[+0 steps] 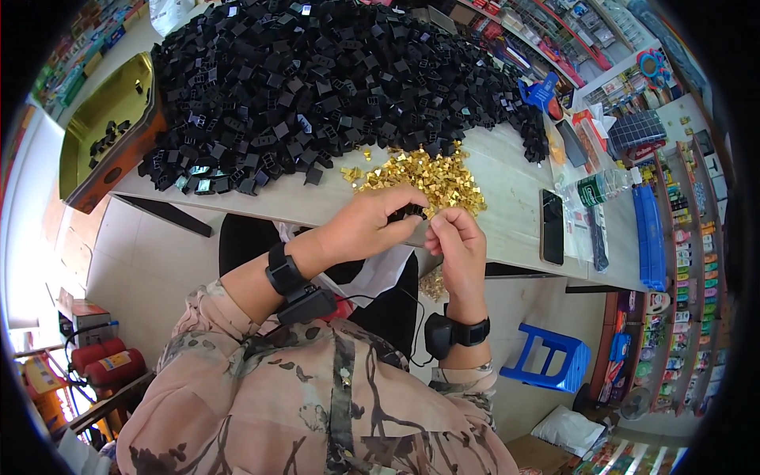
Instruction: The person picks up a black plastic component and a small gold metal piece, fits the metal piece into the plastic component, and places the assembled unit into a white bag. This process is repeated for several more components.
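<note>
My left hand (pixel 368 226) is closed, thumb and forefinger gripping a small black plastic piece (pixel 408 211) over the table's front edge. Close beside it, my right hand (pixel 459 247) is pinched on a small gold-coloured piece (pixel 430 212), which sits against the black one; the fingers partly hide both. Just beyond my hands lies a heap of shiny gold pieces (pixel 443 176). A big mound of black plastic pieces (pixel 293 87) spreads over the table behind and to the left.
On the table (pixel 507 229), a phone (pixel 552 227) and a plastic bottle (pixel 606 188) lie to the right, near a blue tray (pixel 649 237). At the left is an open box (pixel 111 170) with some black pieces inside. A blue stool (pixel 546 358) stands on the floor.
</note>
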`<action>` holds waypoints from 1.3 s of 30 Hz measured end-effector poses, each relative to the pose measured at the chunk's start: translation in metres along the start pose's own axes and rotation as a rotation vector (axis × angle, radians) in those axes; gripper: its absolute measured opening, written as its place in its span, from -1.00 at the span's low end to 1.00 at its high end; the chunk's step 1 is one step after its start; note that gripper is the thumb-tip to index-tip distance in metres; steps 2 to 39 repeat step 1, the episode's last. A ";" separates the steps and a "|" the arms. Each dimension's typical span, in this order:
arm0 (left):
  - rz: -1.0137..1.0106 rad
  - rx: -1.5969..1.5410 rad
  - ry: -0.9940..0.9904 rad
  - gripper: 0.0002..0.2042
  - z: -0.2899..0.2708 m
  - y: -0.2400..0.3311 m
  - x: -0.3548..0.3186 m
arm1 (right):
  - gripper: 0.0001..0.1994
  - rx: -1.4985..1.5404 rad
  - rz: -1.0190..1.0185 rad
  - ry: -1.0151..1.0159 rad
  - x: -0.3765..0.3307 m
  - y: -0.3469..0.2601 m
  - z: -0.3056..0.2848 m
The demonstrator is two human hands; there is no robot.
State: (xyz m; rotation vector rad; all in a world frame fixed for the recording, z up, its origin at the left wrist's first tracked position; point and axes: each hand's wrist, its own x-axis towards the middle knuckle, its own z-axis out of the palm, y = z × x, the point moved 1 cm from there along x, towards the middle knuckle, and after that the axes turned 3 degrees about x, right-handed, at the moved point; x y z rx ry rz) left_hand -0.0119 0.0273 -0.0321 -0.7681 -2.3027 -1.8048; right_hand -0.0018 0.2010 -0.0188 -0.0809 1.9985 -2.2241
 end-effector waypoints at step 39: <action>-0.001 0.018 -0.018 -0.83 0.000 0.000 0.000 | -0.88 -0.001 0.001 -0.004 -0.001 -0.001 0.000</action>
